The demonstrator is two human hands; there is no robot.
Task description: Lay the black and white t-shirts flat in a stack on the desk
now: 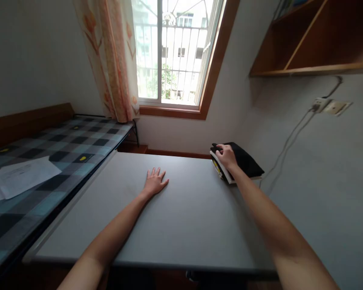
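Note:
My left hand (155, 183) lies flat on the light grey tabletop (187, 213), palm down with its fingers spread, holding nothing. At the far right of the table, against the wall, is a stack of books and papers (219, 167) with white and yellow edges. A flat black folder-like item (245, 161) lies on top of this stack; its exact kind is unclear. My right hand (227, 156) reaches over it, fingers bent around its near left edge. Part of the stack is hidden behind my right hand and forearm.
A bed with a checked cover (103, 137) runs along the table's left side, with white papers (27, 175) on it. Behind are a floral curtain (116, 60) and a barred window (181, 56). A wooden shelf (314, 69) and a plugged-in socket (335, 106) are on the right wall.

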